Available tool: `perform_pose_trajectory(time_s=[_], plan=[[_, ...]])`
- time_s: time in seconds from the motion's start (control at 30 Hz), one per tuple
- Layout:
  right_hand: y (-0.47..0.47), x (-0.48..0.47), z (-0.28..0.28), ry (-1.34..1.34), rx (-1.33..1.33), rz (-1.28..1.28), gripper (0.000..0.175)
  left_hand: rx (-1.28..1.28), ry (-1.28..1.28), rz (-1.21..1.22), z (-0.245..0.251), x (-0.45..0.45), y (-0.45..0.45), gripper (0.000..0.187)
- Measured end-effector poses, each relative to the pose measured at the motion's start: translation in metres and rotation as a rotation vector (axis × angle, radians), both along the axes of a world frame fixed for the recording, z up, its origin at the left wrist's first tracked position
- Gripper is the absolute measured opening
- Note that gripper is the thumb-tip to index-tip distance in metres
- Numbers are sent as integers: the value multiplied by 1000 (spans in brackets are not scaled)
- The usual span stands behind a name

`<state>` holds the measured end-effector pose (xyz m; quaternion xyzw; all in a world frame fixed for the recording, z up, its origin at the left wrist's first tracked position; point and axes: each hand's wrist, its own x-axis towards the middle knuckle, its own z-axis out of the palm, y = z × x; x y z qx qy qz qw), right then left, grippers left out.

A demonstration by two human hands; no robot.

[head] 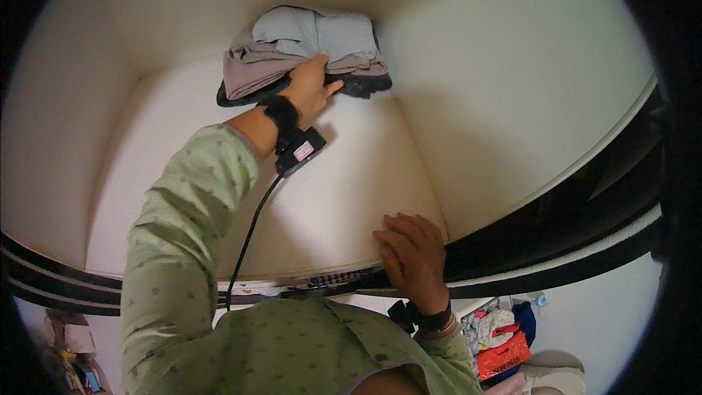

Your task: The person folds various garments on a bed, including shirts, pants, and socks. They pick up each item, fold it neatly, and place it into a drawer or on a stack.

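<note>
A stack of folded clothes stands at the back of a cream shelf compartment: a light blue garment on top, dusty-pink folded fabric below it, and a dark garment at the bottom. My left hand touches the front of this stack, two digits spread; whether it grips any layer is unclear. A black strap and a small black device with a cable are on the left wrist. My right hand rests at the compartment's front right edge, fingers slightly bent, with nothing in it.
Cream side walls close in the compartment, the right one near the stack. A dark curved front edge runs below. The black cable crosses the shelf floor. Lower right, outside, lie clothes and a red bag; assorted items are lower left.
</note>
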<state>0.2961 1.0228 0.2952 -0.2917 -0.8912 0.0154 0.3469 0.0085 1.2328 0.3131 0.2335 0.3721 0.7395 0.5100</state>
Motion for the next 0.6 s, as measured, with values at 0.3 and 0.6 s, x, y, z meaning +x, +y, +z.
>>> perform_pose_trajectory(time_s=[0.3, 0.6], plan=[[-5, -10, -4, -10, -4, 49, 25, 104, 1192, -185, 6, -43, -19, 49], [11, -11, -6, -80, -23, 37, 29, -249, 387, -357, 42, -36, -99, 32]])
